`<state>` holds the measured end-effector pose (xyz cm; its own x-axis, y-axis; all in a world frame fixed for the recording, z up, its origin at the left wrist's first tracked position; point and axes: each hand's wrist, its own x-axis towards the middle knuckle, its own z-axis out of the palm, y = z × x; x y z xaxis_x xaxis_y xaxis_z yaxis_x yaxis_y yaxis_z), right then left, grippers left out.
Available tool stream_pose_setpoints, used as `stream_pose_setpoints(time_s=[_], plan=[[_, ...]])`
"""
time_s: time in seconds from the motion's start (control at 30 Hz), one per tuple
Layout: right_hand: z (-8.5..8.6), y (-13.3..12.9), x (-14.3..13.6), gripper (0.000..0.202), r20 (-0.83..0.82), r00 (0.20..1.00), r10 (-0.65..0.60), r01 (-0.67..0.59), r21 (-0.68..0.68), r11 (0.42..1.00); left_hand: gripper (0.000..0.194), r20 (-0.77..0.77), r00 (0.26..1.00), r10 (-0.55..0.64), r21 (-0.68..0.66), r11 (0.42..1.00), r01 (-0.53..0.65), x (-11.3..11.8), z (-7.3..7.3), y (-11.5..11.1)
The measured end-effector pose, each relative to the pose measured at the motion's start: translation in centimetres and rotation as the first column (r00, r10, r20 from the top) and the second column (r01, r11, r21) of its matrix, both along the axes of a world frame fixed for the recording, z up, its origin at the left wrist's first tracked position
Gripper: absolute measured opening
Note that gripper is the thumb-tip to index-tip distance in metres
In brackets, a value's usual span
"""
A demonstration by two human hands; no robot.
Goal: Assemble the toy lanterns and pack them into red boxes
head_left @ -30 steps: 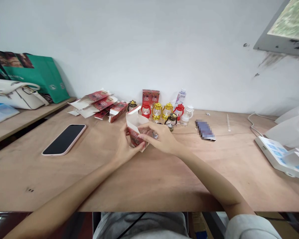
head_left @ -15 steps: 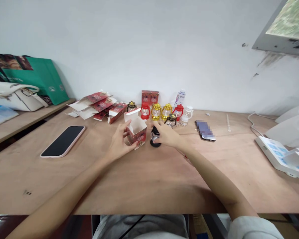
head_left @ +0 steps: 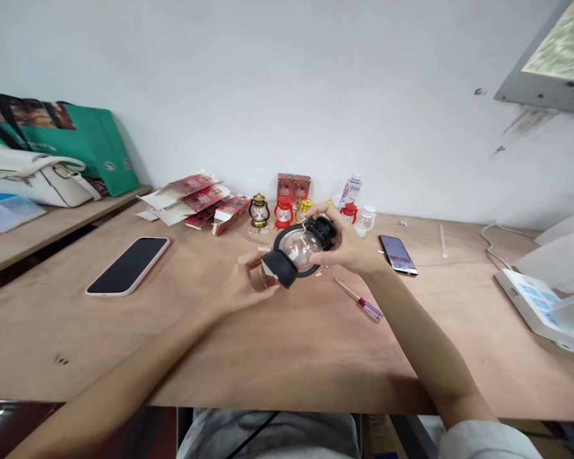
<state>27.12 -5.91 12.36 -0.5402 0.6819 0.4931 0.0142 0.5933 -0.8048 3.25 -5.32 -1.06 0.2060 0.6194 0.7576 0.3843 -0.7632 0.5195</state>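
Note:
My right hand (head_left: 347,245) grips a small black lantern (head_left: 300,248) by its top. The lantern is raised and tilted, its clear globe facing me and its black base pointing down and left. Behind that base, my left hand (head_left: 246,280) is closed around a red and white cardboard box (head_left: 268,279), mostly hidden by the lantern. Beyond my hands stand a black and gold lantern (head_left: 259,211), a red lantern (head_left: 283,213), a gold lantern (head_left: 304,208), another red lantern (head_left: 349,211) and a white one (head_left: 365,219); my right hand partly covers this row.
A screwdriver (head_left: 369,309) lies right of my hands. Flattened red boxes (head_left: 203,201) are piled back left; two upright boxes (head_left: 293,187) and a bottle (head_left: 351,189) stand by the wall. Phones lie left (head_left: 128,266) and right (head_left: 398,255). A power strip (head_left: 538,309) sits far right.
My right hand has lifted the black lantern off the table and tipped it toward the box in my left hand. The screwdriver, mostly hidden under my forearm before, now shows.

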Motion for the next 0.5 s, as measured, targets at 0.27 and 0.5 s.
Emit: stream_pose_setpoints(time_s=[0.27, 0.5], plan=[[0.1, 0.0, -0.1, 0.060, 0.244, 0.887, -0.392, 0.341, 0.225, 0.913, 0.076, -0.003, 0.999, -0.041, 0.008, 0.999, 0.042, 0.3, 0.6, -0.5], [1.4, -1.7, -3.0, 0.049, 0.484, 0.781, -0.396, 0.158, 0.460, 0.874, 0.068, 0.081, 0.970, -0.230, -0.248, 0.938, 0.243, 0.4, 2.3, -0.8]])
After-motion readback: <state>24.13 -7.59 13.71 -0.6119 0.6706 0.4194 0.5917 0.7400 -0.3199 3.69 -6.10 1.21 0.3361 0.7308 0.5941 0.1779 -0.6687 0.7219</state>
